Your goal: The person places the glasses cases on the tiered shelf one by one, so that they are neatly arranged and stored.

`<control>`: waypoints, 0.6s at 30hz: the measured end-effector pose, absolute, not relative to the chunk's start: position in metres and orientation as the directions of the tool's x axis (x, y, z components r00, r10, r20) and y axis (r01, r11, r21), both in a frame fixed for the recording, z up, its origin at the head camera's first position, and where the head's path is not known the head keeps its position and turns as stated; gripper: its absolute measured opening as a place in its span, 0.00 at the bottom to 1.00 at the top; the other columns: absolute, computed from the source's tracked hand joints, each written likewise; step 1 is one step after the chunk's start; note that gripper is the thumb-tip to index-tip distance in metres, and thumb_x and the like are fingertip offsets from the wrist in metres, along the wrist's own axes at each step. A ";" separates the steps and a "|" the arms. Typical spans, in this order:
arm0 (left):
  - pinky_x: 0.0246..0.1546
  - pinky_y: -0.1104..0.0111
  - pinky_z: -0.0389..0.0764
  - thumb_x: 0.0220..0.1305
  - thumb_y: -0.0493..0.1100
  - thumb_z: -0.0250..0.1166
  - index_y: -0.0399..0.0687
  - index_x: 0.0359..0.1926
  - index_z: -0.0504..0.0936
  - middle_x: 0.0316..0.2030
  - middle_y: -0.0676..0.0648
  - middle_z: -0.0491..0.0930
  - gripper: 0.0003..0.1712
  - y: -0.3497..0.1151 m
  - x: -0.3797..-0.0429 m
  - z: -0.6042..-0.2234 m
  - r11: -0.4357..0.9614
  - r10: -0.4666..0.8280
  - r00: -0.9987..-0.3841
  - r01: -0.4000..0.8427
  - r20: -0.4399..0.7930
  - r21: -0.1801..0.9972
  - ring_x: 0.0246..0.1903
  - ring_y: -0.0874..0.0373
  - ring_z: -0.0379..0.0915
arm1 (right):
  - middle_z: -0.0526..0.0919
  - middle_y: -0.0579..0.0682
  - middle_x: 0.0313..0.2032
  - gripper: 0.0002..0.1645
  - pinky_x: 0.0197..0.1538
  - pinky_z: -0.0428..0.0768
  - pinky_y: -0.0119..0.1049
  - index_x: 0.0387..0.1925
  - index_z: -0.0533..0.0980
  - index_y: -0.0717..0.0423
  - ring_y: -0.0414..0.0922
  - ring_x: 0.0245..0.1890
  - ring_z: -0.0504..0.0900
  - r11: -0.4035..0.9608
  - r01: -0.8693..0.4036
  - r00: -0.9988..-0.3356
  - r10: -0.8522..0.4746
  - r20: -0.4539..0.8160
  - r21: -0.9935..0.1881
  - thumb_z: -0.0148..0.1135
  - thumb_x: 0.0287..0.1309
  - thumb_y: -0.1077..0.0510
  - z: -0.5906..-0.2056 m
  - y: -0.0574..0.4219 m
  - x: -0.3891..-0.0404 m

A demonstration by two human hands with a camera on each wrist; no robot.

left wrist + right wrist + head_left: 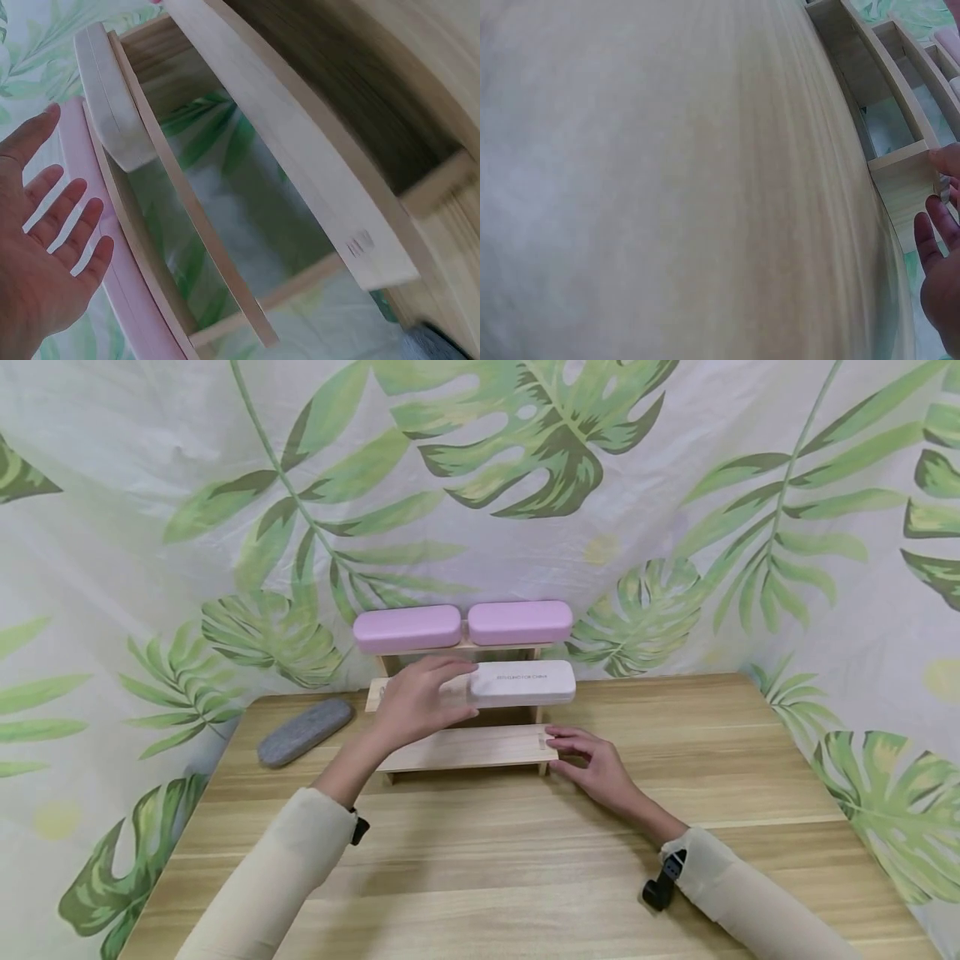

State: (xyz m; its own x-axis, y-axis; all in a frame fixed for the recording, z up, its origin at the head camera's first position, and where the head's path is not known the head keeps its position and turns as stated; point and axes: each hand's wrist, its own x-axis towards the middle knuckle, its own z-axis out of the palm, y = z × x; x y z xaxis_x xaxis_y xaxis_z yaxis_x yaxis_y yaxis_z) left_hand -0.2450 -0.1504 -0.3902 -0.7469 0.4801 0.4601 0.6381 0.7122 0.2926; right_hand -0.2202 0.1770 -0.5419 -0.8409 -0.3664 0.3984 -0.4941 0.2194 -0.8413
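A three-tier wooden display rack [465, 747] stands on the table. On its middle tier, at the right, lies a white glasses case [522, 683] with small dark print on the lid. My left hand [420, 702] is by that case's left end, fingers spread; the left wrist view shows the hand [45, 225] with loosely extended fingers and nothing gripped. Two pink glasses cases [407, 628] [520, 622] sit side by side on the top tier. At the bottom tier's right end, my right hand [596, 768] holds the board's edge between thumb and fingers.
A grey glasses case [305, 732] lies on the wooden table [480, 877], left of the rack. Behind the table hangs a leaf-patterned cloth [480, 560]. Each wrist wears a black strap; the right one carries a small black device [663, 885].
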 end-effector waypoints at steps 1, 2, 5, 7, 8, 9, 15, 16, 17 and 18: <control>0.56 0.51 0.83 0.53 0.53 0.85 0.48 0.63 0.86 0.63 0.47 0.84 0.37 -0.154 -0.243 -0.390 0.712 0.481 -0.745 0.640 0.462 0.290 0.63 0.47 0.79 | 0.82 0.57 0.65 0.20 0.60 0.83 0.44 0.55 0.86 0.63 0.56 0.66 0.80 0.219 -0.496 -0.840 -0.366 0.400 -0.840 0.75 0.61 0.69 -0.542 0.177 -0.220; 0.55 0.50 0.83 0.53 0.52 0.85 0.48 0.63 0.86 0.62 0.46 0.84 0.37 -0.158 -0.240 -0.390 0.715 0.482 -0.743 0.640 0.464 0.283 0.63 0.46 0.79 | 0.82 0.57 0.65 0.20 0.60 0.83 0.44 0.55 0.85 0.64 0.56 0.66 0.80 0.218 -0.496 -0.840 -0.366 0.401 -0.840 0.75 0.60 0.69 -0.542 0.177 -0.220; 0.52 0.49 0.84 0.53 0.52 0.85 0.48 0.64 0.85 0.62 0.45 0.84 0.38 -0.171 -0.233 -0.389 0.725 0.475 -0.748 0.631 0.463 0.275 0.62 0.45 0.80 | 0.82 0.57 0.65 0.21 0.60 0.84 0.44 0.55 0.85 0.65 0.57 0.66 0.80 0.217 -0.498 -0.840 -0.362 0.404 -0.840 0.75 0.60 0.70 -0.542 0.177 -0.219; 0.48 0.49 0.84 0.53 0.52 0.85 0.48 0.65 0.85 0.62 0.45 0.84 0.38 -0.181 -0.229 -0.389 0.733 0.466 -0.755 0.622 0.461 0.277 0.62 0.45 0.80 | 0.82 0.58 0.65 0.20 0.59 0.84 0.45 0.55 0.85 0.65 0.58 0.66 0.79 0.217 -0.499 -0.839 -0.363 0.405 -0.839 0.74 0.60 0.70 -0.542 0.177 -0.218; 0.47 0.49 0.85 0.53 0.52 0.85 0.49 0.65 0.85 0.62 0.45 0.84 0.38 -0.185 -0.227 -0.389 0.738 0.460 -0.757 0.616 0.463 0.273 0.61 0.45 0.80 | 0.82 0.58 0.65 0.20 0.59 0.84 0.45 0.55 0.85 0.65 0.58 0.66 0.79 0.219 -0.500 -0.839 -0.365 0.405 -0.838 0.74 0.60 0.70 -0.542 0.177 -0.218; 0.45 0.50 0.85 0.52 0.52 0.85 0.49 0.65 0.85 0.62 0.45 0.84 0.39 -0.190 -0.225 -0.389 0.741 0.456 -0.759 0.613 0.465 0.274 0.61 0.45 0.80 | 0.82 0.58 0.65 0.20 0.60 0.84 0.45 0.55 0.85 0.65 0.58 0.66 0.79 0.221 -0.498 -0.839 -0.366 0.402 -0.838 0.74 0.61 0.70 -0.542 0.177 -0.218; 0.38 0.50 0.85 0.50 0.52 0.86 0.48 0.63 0.86 0.60 0.45 0.85 0.39 -0.215 -0.217 -0.390 0.742 0.455 -0.737 0.625 0.501 0.245 0.55 0.44 0.84 | 0.82 0.57 0.65 0.21 0.61 0.83 0.43 0.56 0.85 0.65 0.57 0.67 0.79 0.223 -0.478 -0.849 -0.365 0.382 -0.850 0.74 0.61 0.69 -0.539 0.177 -0.216; 0.38 0.50 0.85 0.49 0.52 0.86 0.47 0.63 0.86 0.60 0.44 0.85 0.39 -0.218 -0.215 -0.390 0.740 0.455 -0.732 0.628 0.507 0.241 0.54 0.43 0.84 | 0.82 0.57 0.65 0.21 0.61 0.83 0.43 0.56 0.85 0.65 0.57 0.67 0.79 0.222 -0.478 -0.849 -0.366 0.381 -0.850 0.74 0.61 0.69 -0.540 0.177 -0.216; 0.37 0.50 0.85 0.49 0.52 0.87 0.47 0.62 0.86 0.59 0.44 0.85 0.39 -0.222 -0.214 -0.390 0.740 0.456 -0.729 0.629 0.511 0.238 0.54 0.43 0.84 | 0.82 0.57 0.65 0.21 0.61 0.83 0.43 0.56 0.85 0.65 0.57 0.67 0.79 0.222 -0.477 -0.849 -0.366 0.381 -0.851 0.74 0.61 0.69 -0.540 0.177 -0.216; 0.37 0.50 0.85 0.49 0.51 0.87 0.47 0.62 0.86 0.59 0.44 0.86 0.39 -0.225 -0.212 -0.390 0.742 0.454 -0.728 0.628 0.513 0.234 0.54 0.43 0.84 | 0.82 0.57 0.65 0.21 0.61 0.83 0.43 0.56 0.85 0.65 0.57 0.67 0.79 0.222 -0.479 -0.848 -0.367 0.382 -0.850 0.74 0.61 0.69 -0.540 0.178 -0.217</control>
State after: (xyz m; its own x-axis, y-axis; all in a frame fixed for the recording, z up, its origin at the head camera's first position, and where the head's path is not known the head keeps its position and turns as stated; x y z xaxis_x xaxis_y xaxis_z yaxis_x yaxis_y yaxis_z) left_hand -0.2122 -0.2254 -0.3901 -0.7284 0.4539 0.5133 0.6277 0.7423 0.2343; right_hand -0.2167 0.1777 -0.5403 -0.8483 -0.3665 0.3823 -0.4786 0.2216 -0.8496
